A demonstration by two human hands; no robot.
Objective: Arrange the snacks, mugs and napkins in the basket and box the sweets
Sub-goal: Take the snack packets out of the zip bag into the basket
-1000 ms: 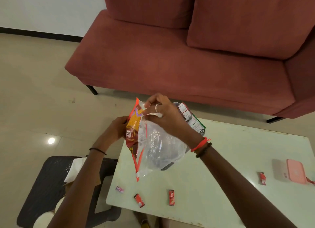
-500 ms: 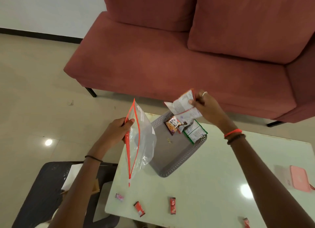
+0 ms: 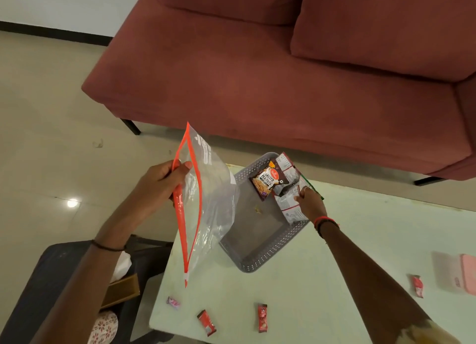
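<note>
My left hand grips the orange zip edge of a clear plastic bag, held up empty left of the table. A grey perforated basket sits on the white table. At its far end lie a salted-peanuts packet and other snack packets. My right hand pinches a silvery snack packet set against the basket's right wall. Small wrapped sweets lie loose on the table: a pink one, red ones and another at the right.
A red sofa stands beyond the table. A pink box lies at the table's right edge. Left of the table, a dark stool holds white napkins, a brown box and a floral mug.
My right hand drew a snack packet out of the bag, carried it right and lowered it into the basket. The bag in my left hand now hangs empty.
</note>
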